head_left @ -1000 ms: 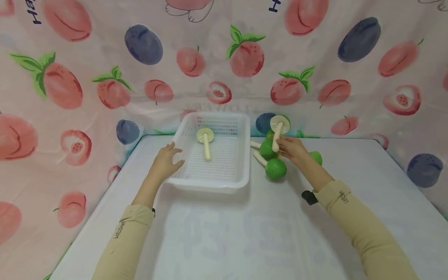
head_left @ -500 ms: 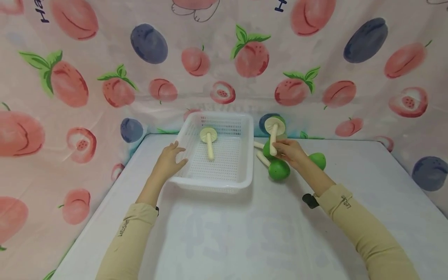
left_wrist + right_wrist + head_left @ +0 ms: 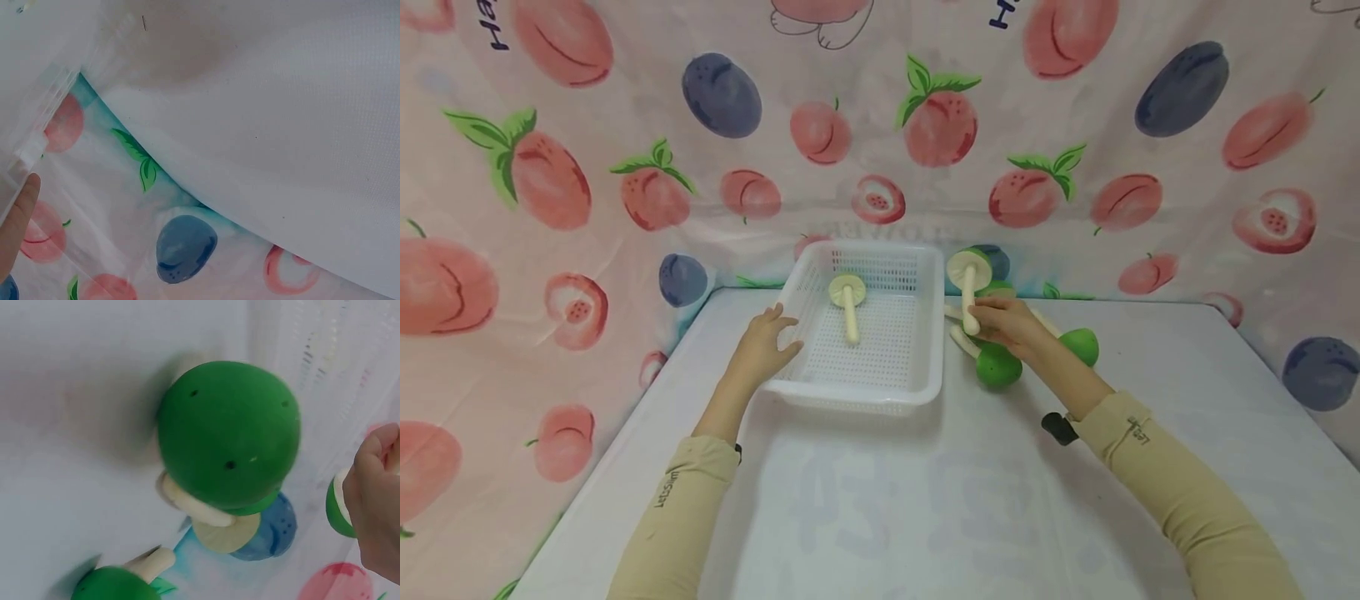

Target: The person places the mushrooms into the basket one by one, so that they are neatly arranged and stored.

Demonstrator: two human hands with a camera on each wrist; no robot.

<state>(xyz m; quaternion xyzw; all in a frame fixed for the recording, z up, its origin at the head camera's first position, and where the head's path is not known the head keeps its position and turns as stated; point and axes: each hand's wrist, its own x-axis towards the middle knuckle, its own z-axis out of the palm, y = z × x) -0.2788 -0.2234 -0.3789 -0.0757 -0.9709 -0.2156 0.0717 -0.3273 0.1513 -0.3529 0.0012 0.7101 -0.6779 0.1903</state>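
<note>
My right hand [image 3: 1011, 325] pinches the stem of a toy mushroom [image 3: 968, 273], held up with its cream underside facing me. This mushroom [image 3: 338, 506] shows partly beside the fingers in the right wrist view. On the table below lie several more green-capped mushrooms, including a near one [image 3: 998, 366] and one by my right wrist [image 3: 1080, 346]. Over the left side of a white plastic basket [image 3: 850, 395] rests my left hand [image 3: 760, 346], thumb and fingers spread; a single finger [image 3: 19, 215] shows at the basket's edge in the left wrist view. Inside the basket lies one mushroom [image 3: 847, 293].
A white-covered table [image 3: 880, 492] carries everything. Behind it hangs a fruit-print cloth [image 3: 865, 100], close to the basket's far side. The loose mushrooms lie just right of the basket, some of them partly hidden behind my right hand.
My right hand has carried the mushroom left, closer to the basket's right rim. My left hand stays at the basket's left side. The head view has shifted slightly.
</note>
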